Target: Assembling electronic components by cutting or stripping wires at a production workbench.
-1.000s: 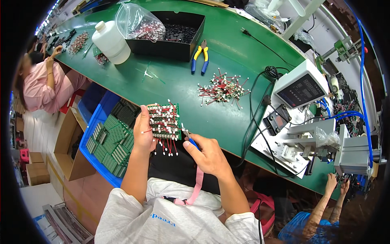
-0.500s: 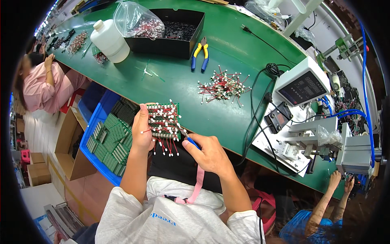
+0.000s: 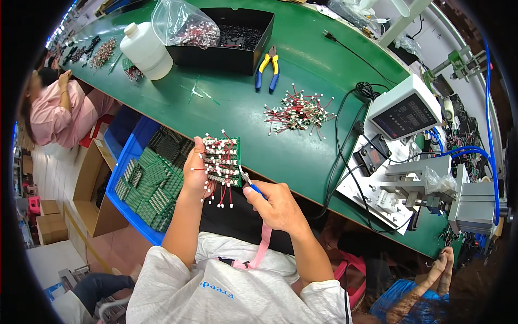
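My left hand [image 3: 195, 168] grips a green circuit board panel [image 3: 231, 155] by its left side, thumb along the edge. Rows of white connectors with short red and black wires cover the panel, and several wires dangle below it. Closed around the blue handle of a small pair of cutters [image 3: 257, 189] is my right hand [image 3: 280, 208]. The metal jaws of the cutters are at the panel's lower right edge; whether they bite into it is too small to tell. Beyond my hands, a loose pile of wired connector pieces [image 3: 297, 112] lies on the green table [image 3: 253, 129].
A blue bin [image 3: 120, 204] of bare green panels stands at my left. Farther back are a white bottle [image 3: 145, 51], a black box [image 3: 216, 60], a plastic bag [image 3: 181, 24] and yellow-blue pliers [image 3: 267, 70]. A machine with a display [image 3: 404, 108] and cables stand right. Co-workers sit at both sides.
My left hand and the panel have shifted slightly right, and the panel's wires hang differently. The cutters stay at its right edge. At lower right, a co-worker's hands have drawn together.
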Available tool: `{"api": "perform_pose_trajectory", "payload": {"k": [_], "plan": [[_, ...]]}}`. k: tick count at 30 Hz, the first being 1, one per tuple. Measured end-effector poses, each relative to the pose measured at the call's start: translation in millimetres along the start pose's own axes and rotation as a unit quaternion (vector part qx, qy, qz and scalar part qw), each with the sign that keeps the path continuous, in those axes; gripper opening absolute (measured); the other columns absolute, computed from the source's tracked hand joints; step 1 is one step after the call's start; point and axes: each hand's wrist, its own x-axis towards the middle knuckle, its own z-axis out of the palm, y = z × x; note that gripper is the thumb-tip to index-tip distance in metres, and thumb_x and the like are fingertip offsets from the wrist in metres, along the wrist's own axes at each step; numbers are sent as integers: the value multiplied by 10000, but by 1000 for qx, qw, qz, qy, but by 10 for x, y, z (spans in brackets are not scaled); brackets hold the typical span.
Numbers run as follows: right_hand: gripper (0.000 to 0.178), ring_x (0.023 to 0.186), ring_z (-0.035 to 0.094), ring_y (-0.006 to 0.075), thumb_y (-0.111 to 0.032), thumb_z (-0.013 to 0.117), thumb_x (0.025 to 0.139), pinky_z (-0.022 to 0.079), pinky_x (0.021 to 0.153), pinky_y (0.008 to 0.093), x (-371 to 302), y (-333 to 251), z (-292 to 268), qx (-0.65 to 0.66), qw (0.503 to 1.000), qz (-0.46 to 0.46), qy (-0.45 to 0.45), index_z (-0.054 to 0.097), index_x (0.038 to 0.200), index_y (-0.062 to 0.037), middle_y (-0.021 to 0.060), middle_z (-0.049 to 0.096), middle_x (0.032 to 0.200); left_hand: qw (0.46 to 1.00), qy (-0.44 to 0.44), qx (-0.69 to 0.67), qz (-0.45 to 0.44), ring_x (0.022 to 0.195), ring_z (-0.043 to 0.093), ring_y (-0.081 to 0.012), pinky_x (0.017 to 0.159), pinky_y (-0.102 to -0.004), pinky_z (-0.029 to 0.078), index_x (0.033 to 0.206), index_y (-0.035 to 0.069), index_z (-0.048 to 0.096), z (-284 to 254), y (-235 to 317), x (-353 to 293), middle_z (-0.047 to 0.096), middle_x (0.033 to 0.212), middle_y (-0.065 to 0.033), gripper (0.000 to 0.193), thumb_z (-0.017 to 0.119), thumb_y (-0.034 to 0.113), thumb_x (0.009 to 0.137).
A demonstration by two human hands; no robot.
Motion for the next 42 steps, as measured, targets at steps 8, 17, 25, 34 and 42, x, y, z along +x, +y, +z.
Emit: {"api": "perform_pose_trajectory", "payload": {"k": [8,17,25,34,42], "plan": [[284,472,447,195,-201,521,905,381,492,323,-4,114,39,11,1000,9,-13,608,787,42,95,563,576,990,-54,-108,-78,692,614,-132,588,-256,477,1014,57,590,-34,-97,14,662,892,-77,420,391,427,1016],[293,529,525,144,-202,508,925,409,516,253,8,149,49,78,995,33,-60,638,819,37,64,594,630,956,-145,-219,-131,650,596,-138,562,-259,470,990,75,599,-209,-237,61,650,835,-62,403,408,430,1009],[289,574,550,136,-203,497,949,424,541,237,27,238,51,171,978,68,-95,645,919,44,69,614,708,971,-72,-183,-139,600,573,-119,521,-254,461,971,81,601,-106,-230,15,637,791,-36,422,409,455,1003],[326,555,563,132,-238,500,947,435,527,233,21,225,68,234,965,82,-79,655,877,40,65,612,685,989,-66,-73,-105,555,553,-94,458,-229,426,946,87,595,-39,-140,4,633,770,-35,457,422,509,984],[316,567,558,130,-230,497,948,431,543,227,-6,212,109,265,957,78,-90,649,878,38,64,603,687,990,56,-91,-93,429,463,-86,345,-232,356,890,111,611,-27,-167,44,587,671,-12,376,536,477,935]]}}
